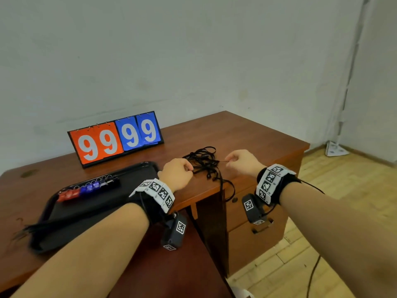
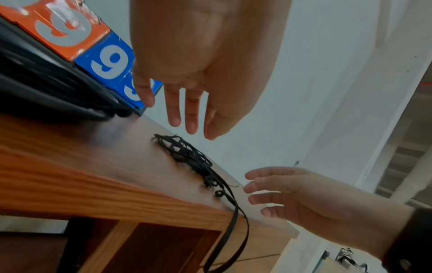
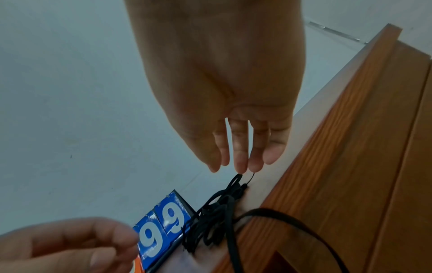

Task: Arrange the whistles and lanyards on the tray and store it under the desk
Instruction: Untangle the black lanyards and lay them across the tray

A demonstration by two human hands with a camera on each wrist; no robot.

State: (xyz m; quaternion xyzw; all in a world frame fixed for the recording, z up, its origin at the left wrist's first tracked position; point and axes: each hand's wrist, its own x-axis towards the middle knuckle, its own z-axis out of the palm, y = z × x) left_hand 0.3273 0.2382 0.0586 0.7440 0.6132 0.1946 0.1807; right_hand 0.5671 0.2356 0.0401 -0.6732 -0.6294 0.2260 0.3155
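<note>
So both hands are working the tangle of black lanyards (image 1: 204,162) that sits on the wooden table (image 1: 247,134), right by its front edge above the drawer unit (image 1: 253,229). One strap loop spills over that edge and hangs down in front of the drawers. The left hand (image 1: 177,174) is at the left side of the tangle with its fingers curled in; from the head view it looks like it's touching a strand, but whether it's actually gripping I can't tell. The right hand (image 1: 241,161) pinches a thin cord end between fingertips, pulled out to the right of the pile, other fingers loosely bent. The tangle itself is a messy knot of flat black straps and thin cords. Off to the left, a black tray (image 1: 71,214) sits near the front of the table, with a row of whistles (image 1: 88,188) lined up on it, red, then blue, then dark ones, each with a metal ring. A bundle of black straps lies across the tray's near side. Behind the tray stands a flip scoreboard (image 1: 116,137) showing 99 and 99. Right of the table is open wooden floor (image 1: 322,222).
</note>
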